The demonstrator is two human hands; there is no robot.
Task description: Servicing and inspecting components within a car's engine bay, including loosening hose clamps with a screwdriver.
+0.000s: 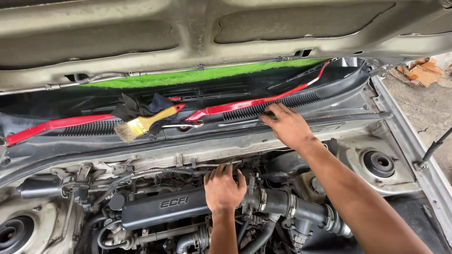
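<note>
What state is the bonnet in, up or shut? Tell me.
Up. The bonnet spans the top of the view with its underside showing, and the engine bay lies exposed below it.

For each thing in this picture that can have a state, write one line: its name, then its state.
Bonnet: raised, propped open.
Left hand: palm down on the engine, beside the black engine cover.
Right hand: resting on the black cowl panel, fingers on a long metal tool.
Paintbrush: lying flat on the cowl, untouched.
Dark cloth: crumpled behind the brush.
Air intake hose: clamped in place.
</note>
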